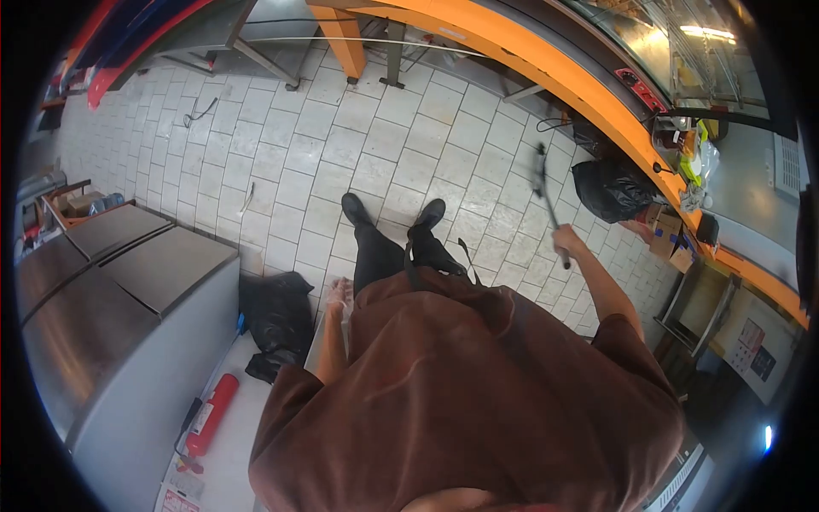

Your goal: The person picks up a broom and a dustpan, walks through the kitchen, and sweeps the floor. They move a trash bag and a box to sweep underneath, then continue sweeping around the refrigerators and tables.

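Note:
My right hand (566, 240), out at the right over the tiled floor, is closed round the lower part of a long thin tool (550, 202). The tool has a dark butt below the hand and a narrow dark head pointing away from me; its exact kind is too small to tell. Low at my left side, my left hand (339, 293) is beside my thigh with its fingers curled in. Something pale and see-through shows at those fingers, too blurred to name. A black plastic bag (277, 316) lies just left of that hand.
Steel-topped cabinets (166, 266) stand at the left, with a red fire extinguisher (212, 415) beside them. An orange-framed counter (529, 43) curves along the front and right. Another black bag (610, 188) and a cardboard box (670, 235) are at its foot. White tiles (333, 171) cover the floor.

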`<state>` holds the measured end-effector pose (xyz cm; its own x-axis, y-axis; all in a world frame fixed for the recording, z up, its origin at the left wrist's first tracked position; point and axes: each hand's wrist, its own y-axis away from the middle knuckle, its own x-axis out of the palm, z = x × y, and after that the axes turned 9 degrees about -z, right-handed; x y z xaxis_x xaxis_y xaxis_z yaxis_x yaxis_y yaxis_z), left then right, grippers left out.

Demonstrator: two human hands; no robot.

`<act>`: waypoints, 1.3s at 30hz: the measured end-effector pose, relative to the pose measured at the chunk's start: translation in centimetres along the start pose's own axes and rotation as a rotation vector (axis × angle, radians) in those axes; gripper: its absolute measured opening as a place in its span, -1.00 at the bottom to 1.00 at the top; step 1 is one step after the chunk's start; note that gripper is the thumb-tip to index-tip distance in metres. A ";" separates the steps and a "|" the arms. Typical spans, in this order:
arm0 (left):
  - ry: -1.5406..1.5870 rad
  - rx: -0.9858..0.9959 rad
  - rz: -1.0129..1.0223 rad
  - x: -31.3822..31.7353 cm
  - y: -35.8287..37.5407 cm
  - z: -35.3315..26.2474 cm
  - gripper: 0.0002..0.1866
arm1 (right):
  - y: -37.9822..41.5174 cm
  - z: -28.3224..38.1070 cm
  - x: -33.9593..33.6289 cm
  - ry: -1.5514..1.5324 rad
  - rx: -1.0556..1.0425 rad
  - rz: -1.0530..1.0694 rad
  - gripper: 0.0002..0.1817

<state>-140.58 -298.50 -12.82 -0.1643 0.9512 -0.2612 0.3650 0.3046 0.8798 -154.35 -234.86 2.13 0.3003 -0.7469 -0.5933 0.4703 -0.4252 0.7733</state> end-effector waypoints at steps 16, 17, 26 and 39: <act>0.322 0.005 -0.129 -9.0 -1.4 -5.1 -0.66 | 5.4 39.5 33.2 -0.348 -0.278 0.868 -0.85; 0.395 0.066 -0.138 -10.1 -1.8 -5.3 -0.67 | 6.5 40.0 33.1 -0.420 -0.209 0.936 -0.86; 0.168 0.055 -0.206 -9.3 2.4 -5.0 -0.78 | 15.5 20.2 9.9 -0.346 -0.222 0.738 -0.57; -0.352 0.140 0.120 -14.6 -7.6 -10.0 -0.72 | 26.6 -9.2 15.6 -0.029 0.180 -0.215 -0.75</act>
<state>-150.16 -315.16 -11.75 0.2024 0.9316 -0.3018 0.4878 0.1713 0.8560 -129.54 -253.15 11.38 0.1850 -0.6428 -0.7433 0.3645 -0.6576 0.6594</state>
